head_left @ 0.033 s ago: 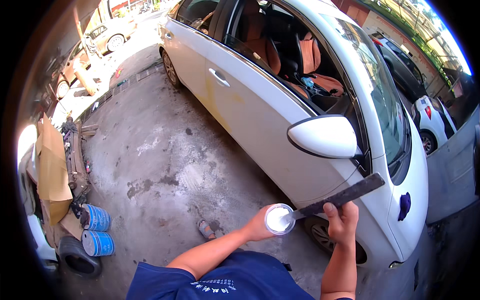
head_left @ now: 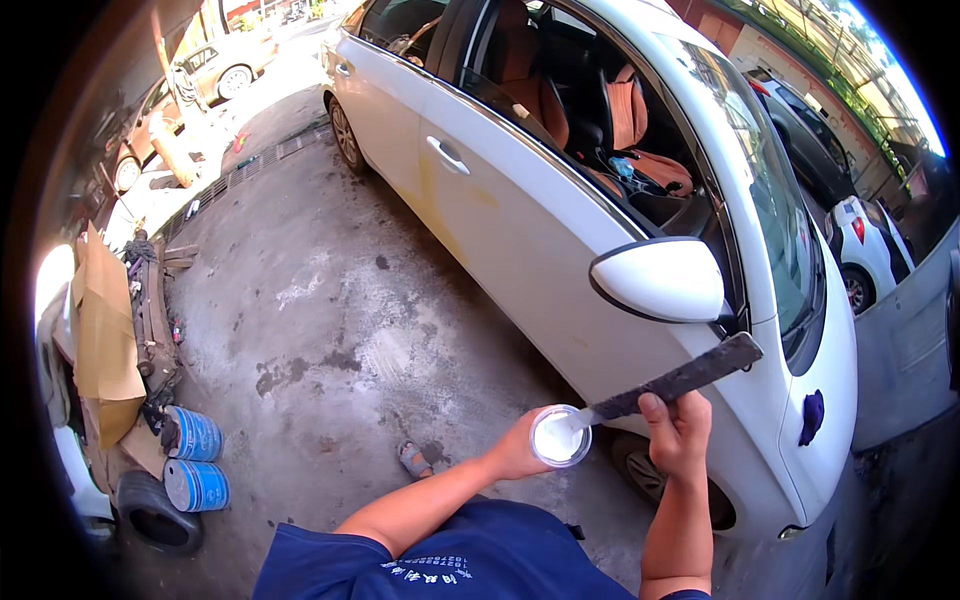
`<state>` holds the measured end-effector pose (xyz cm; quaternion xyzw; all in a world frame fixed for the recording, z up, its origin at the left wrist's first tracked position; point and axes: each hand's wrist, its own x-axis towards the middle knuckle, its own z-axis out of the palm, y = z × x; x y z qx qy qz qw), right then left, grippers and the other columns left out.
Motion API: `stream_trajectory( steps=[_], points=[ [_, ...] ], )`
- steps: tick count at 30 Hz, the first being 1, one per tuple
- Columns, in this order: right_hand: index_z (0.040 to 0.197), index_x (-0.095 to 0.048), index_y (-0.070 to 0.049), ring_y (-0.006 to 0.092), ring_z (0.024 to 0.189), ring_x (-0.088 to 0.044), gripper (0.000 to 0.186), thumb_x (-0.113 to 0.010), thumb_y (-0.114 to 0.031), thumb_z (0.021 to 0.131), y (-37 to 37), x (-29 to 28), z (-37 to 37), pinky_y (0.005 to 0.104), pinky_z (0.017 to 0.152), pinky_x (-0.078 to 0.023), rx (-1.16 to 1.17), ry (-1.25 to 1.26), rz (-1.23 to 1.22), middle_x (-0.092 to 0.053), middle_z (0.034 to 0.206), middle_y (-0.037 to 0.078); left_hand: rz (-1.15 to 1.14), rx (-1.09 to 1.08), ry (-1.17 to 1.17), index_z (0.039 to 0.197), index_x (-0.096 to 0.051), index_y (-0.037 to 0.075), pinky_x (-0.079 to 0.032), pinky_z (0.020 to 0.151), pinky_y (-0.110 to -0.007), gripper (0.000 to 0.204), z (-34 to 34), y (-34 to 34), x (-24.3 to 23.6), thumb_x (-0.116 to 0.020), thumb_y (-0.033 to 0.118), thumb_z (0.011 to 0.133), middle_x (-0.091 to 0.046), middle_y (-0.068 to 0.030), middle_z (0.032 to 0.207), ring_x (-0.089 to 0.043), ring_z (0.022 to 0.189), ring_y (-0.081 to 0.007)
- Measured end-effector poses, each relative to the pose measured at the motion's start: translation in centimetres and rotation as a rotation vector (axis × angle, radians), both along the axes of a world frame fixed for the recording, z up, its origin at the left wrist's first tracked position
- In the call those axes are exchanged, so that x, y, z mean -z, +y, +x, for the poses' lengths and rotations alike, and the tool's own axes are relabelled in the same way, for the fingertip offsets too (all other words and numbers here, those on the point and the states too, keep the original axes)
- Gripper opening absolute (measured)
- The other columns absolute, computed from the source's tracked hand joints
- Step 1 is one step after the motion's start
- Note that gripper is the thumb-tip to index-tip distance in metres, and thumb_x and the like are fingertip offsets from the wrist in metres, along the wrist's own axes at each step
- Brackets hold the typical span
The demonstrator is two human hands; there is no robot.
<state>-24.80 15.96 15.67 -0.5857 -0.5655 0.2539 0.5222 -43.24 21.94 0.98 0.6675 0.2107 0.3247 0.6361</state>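
My left hand [head_left: 515, 449] is wrapped round a clear cup [head_left: 561, 437] of white liquid, held in front of my body. My right hand [head_left: 680, 430] grips a long, flat, dark stirring stick [head_left: 690, 377] between thumb and fingers. Its paler, whitish end dips into the cup, while the broad dark end points up and to the right. Beyond both hands stands a white car [head_left: 540, 240] with yellowish patches on its front door. The car's side mirror [head_left: 660, 280] is just past the stick.
Blue-and-white cans [head_left: 197, 486], a tyre [head_left: 158, 513] and cardboard [head_left: 105, 340] are at the left. A purple cloth [head_left: 811, 417] rests on the car's front. A detached light-coloured panel [head_left: 905, 350] stands at the right. Concrete floor [head_left: 300, 330] runs along the car's side.
The view has shifted slightly, so the car and mirror appear a little farther right and lower. The stick's angle has changed slightly; both hands keep their holds.
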Motion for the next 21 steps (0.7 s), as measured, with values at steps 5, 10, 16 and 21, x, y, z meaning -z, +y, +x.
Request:
stream_trajectory(
  steps=[5,10,16,21],
  points=[
    [0.089,-0.066,-0.004,0.0276,0.076,-0.065,0.013,-0.073,-0.001,0.078,10.3,0.9,-12.8,0.0361,0.068,-0.052,-0.544,-0.382,0.156,-0.066,0.083,0.011,0.099,-0.118,0.019,0.110,-0.062,0.003,-0.049,0.088,-0.036,0.046,-10.8,8.8,-1.4,-0.080,0.015,0.069,-0.067,-0.0129,0.102,-0.064,0.098,-0.0266],
    [0.089,-0.064,0.002,0.0137,0.072,-0.060,0.016,-0.066,-0.013,0.092,19.9,-0.5,-17.7,0.0271,0.066,-0.048,-0.283,-0.081,0.030,-0.064,0.078,0.007,0.322,-0.496,0.120,0.104,-0.063,0.004,-0.050,0.084,-0.036,0.040,-19.8,15.5,-2.0,-0.079,0.016,0.070,-0.068,-0.0121,0.097,-0.065,0.091,-0.0275],
    [0.090,-0.066,0.000,0.0290,0.077,-0.066,0.008,-0.070,-0.006,0.086,30.0,0.2,-28.1,0.0353,0.069,-0.052,-0.834,-0.282,0.197,-0.067,0.084,0.012,0.035,-0.461,0.081,0.111,-0.062,0.003,-0.049,0.090,-0.036,0.047,-28.4,22.8,-2.1,-0.080,0.015,0.069,-0.068,-0.0127,0.103,-0.064,0.099,-0.0245],
    [0.091,-0.065,0.001,0.0149,0.071,-0.062,0.011,-0.067,-0.010,0.091,41.8,2.1,-32.1,0.0297,0.064,-0.049,-0.630,-0.164,0.009,-0.065,0.075,0.006,0.158,-0.698,0.231,0.123,-0.056,0.004,-0.046,0.096,-0.037,0.064,-33.2,29.0,4.5,-0.082,0.018,0.067,-0.063,-0.0147,0.117,-0.061,0.110,-0.0293]
  ],
)
